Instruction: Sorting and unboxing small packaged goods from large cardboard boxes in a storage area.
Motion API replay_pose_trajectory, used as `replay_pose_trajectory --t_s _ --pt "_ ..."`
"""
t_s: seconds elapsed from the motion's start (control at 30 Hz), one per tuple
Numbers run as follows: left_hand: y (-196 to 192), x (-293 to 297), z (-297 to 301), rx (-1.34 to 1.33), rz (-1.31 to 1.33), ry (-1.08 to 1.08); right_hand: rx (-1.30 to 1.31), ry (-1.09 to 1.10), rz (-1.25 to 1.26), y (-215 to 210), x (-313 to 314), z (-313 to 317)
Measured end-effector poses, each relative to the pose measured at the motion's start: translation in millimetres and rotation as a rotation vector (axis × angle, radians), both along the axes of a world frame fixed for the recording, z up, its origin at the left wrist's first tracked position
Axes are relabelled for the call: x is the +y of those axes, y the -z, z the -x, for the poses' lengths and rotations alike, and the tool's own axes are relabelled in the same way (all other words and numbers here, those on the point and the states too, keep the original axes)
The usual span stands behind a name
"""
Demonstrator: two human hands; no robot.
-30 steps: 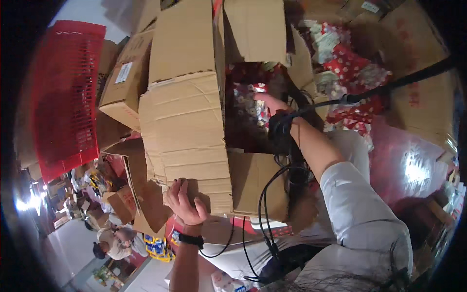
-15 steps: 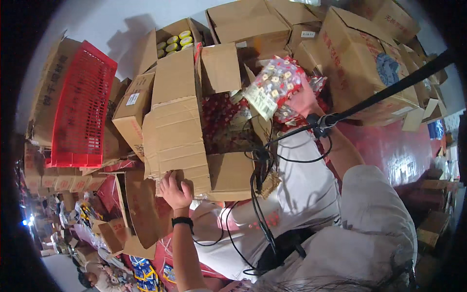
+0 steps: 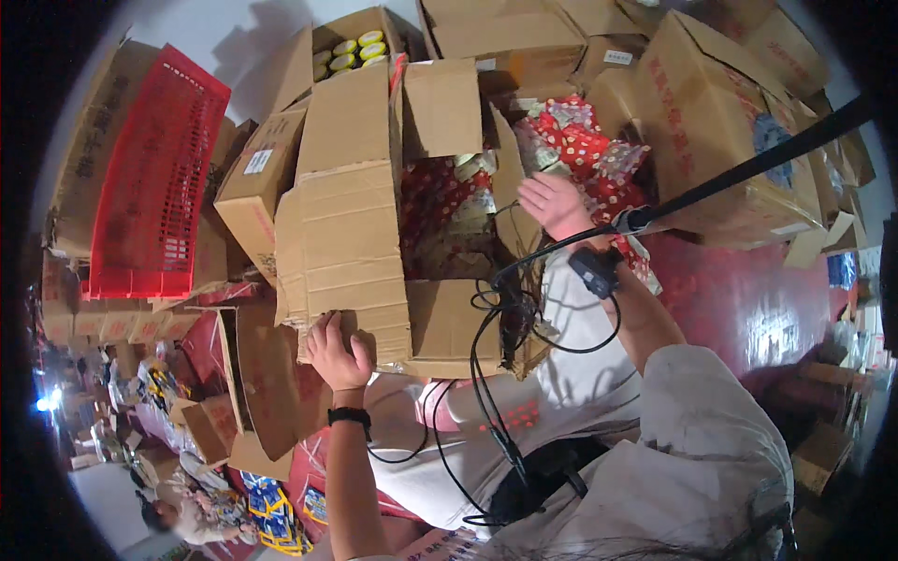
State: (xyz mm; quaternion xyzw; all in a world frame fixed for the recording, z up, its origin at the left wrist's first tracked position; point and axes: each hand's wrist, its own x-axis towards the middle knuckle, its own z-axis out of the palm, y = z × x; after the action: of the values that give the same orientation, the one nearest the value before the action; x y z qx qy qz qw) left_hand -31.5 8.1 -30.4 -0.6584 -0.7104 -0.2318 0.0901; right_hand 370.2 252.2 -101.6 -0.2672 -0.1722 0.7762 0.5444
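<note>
My left hand [image 3: 339, 350] rests with its fingers spread on the near end of a cardboard flap [image 3: 351, 257], part of an open carton. Inside that carton lie red, spotted plastic packets [image 3: 440, 201], partly in shadow. My right hand [image 3: 554, 203] is held over the carton's right side, fingers stretched out, with nothing in it. Beyond and beside it, red patterned packets [image 3: 585, 140] lie in a heap to the right of the carton. Black cables [image 3: 505, 294] hang across the carton's near right corner and past my right wrist.
A red plastic basket [image 3: 159, 187] leans at the left by stacked cartons. Yellow-rimmed rolls [image 3: 360, 51] fill a box at the back. A large carton [image 3: 697, 122] stands on the right beside red flooring [image 3: 739, 299]. Another person [image 3: 192, 510] is at the lower left.
My right hand has let go of the clear and red packet it held and moved a little left, its fingers now empty. My left hand stays on the flap. The view has shifted slightly.
</note>
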Motion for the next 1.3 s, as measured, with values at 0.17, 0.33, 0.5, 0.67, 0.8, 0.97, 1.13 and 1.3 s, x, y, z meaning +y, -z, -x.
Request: replay_pose_trajectory --t_s 0.17,0.33,0.5,0.67,0.8,0.97,1.13,1.3 --pt "-1 1 1 -0.009 0.042 -0.031 -0.445 -0.560 -0.092 28 25 112" --pt "-5 2 0 0.004 0.087 -0.020 -0.994 -0.796 -0.005 115 8 203" --pt "-8 1 1 0.019 0.191 -0.015 -1.135 -0.952 -0.361 179 -31 257" --pt "-11 3 0 0.065 0.209 -0.002 -1.267 -0.937 -0.640 198 -51 291" --pt "-15 3 -3 0.032 0.267 -0.001 -1.348 -0.887 -0.818 196 -46 298" --pt "-16 6 -5 0.065 0.293 -0.008 -1.397 -0.790 -0.975 193 -31 295" --pt "-14 5 -5 0.027 0.300 -0.043 -0.896 -0.538 -0.471 187 -31 294" --pt "-14 4 -6 0.053 0.298 -0.044 -0.949 -0.548 -0.334 188 -27 294"
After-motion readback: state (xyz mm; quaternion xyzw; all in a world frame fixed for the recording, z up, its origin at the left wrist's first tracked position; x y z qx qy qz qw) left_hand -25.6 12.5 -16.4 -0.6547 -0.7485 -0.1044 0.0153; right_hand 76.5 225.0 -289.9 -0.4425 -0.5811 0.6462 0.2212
